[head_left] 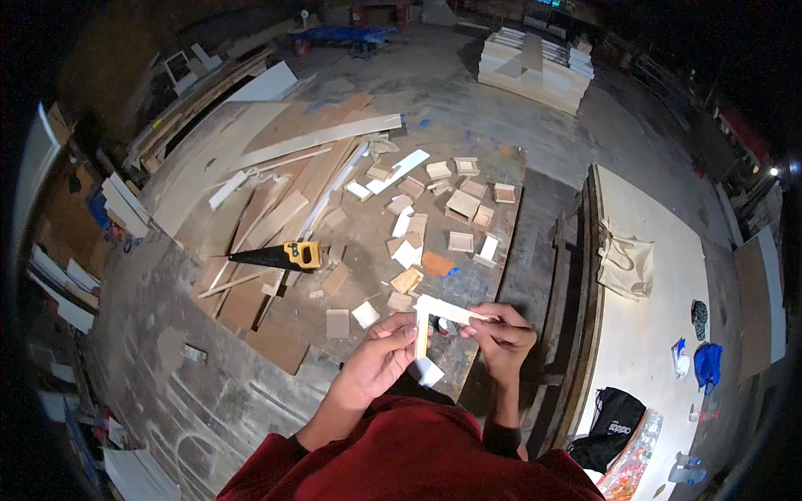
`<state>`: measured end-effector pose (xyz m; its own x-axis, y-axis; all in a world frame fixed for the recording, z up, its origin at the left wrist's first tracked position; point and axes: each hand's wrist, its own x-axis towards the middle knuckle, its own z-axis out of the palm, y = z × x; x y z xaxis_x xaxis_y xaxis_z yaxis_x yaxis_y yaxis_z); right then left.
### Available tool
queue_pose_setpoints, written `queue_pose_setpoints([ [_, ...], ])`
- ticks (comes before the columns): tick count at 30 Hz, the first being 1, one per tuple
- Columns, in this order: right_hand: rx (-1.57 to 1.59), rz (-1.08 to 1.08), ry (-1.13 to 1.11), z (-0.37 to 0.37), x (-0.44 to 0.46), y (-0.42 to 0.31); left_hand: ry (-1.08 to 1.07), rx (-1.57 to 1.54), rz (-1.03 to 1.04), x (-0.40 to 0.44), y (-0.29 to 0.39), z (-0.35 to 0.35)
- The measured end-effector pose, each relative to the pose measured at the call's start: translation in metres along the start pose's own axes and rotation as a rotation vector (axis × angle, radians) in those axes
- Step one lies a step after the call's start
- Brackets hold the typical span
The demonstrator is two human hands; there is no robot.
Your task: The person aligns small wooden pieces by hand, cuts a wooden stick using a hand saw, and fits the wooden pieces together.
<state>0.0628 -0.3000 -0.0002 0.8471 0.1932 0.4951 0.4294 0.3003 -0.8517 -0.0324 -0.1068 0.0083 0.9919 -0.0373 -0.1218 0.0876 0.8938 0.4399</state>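
Two short pale wooden pieces meet at a corner in front of my chest. My left hand is closed on the upright wooden piece, thumb and fingers pinching its side. Fingers of my right hand grip the outer end of the slanting wooden piece. Whether the two pieces are fastened or only touching, I cannot tell. Just below them lies a white block. Beyond my hands, several small box-like wooden pieces and an orange-brown scrap are scattered on the work board.
A handsaw with a yellow and black handle lies left, beside long planks. To the right, a pale bench top carries a cloth bag, a black bag and a blue bag. Stacked panels stand behind.
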Motion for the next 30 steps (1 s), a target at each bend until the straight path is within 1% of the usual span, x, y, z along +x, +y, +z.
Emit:
queue_pose_setpoints([
  [2, -0.045, -0.011, -0.051, -0.004, -0.001, -0.005, -0.013, 0.002, 0.003, -0.001, 0.001, 0.003],
  [4, -0.046, -0.031, -0.043, -0.005, 0.000, -0.013, 0.035, 0.070, 0.080, 0.000, 0.005, 0.012],
  [5, -0.047, -0.050, -0.039, -0.006, 0.000, -0.016, 0.033, 0.070, 0.077, 0.001, 0.007, 0.012],
  [7, -0.025, -0.053, -0.001, -0.005, -0.002, -0.018, 0.071, 0.269, 0.137, 0.004, 0.012, 0.013],
  [8, -0.001, -0.053, 0.036, -0.003, -0.003, -0.020, 0.068, 0.270, 0.133, 0.004, 0.014, 0.013],
  [9, -0.004, -0.053, 0.041, 0.001, -0.005, -0.026, 0.072, 0.319, 0.186, 0.003, 0.015, 0.013],
  [10, 0.029, 0.030, 0.086, 0.008, -0.007, -0.034, 0.075, 0.368, 0.240, 0.002, 0.016, 0.014],
  [11, 0.062, 0.111, 0.130, 0.013, -0.008, -0.038, 0.072, 0.369, 0.238, 0.003, 0.018, 0.017],
  [12, 0.062, 0.108, 0.131, 0.016, -0.010, -0.037, 0.070, 0.439, 0.299, 0.004, 0.019, 0.022],
  [13, -0.003, 0.042, 0.083, 0.019, -0.012, -0.037, 0.068, 0.510, 0.362, 0.004, 0.020, 0.024],
  [14, -0.068, -0.025, 0.035, 0.021, -0.013, -0.035, 0.066, 0.511, 0.363, 0.004, 0.020, 0.024],
  [16, -0.069, -0.057, 0.012, 0.021, -0.017, -0.030, 0.058, 0.589, 0.475, 0.006, 0.020, 0.020],
  [19, -0.075, -0.042, -0.010, 0.023, -0.020, -0.030, 0.106, 0.503, 0.519, 0.006, 0.019, 0.017],
  [22, -0.091, -0.052, -0.060, 0.017, -0.027, -0.026, 0.096, 0.518, 0.582, 0.006, 0.019, 0.012],
  [25, -0.042, -0.020, -0.009, 0.018, -0.030, -0.028, 0.115, 0.495, 0.590, 0.004, 0.018, 0.014],
  [27, 0.024, 0.055, 0.122, 0.026, -0.029, -0.034, 0.115, 0.527, 0.595, 0.003, 0.018, 0.014],
  [28, 0.025, 0.059, 0.126, 0.029, -0.028, -0.033, 0.110, 0.559, 0.609, 0.002, 0.018, 0.014],
  [30, -0.054, -0.047, 0.018, 0.034, -0.027, -0.032, 0.122, 0.565, 0.613, 0.000, 0.017, 0.018],
])
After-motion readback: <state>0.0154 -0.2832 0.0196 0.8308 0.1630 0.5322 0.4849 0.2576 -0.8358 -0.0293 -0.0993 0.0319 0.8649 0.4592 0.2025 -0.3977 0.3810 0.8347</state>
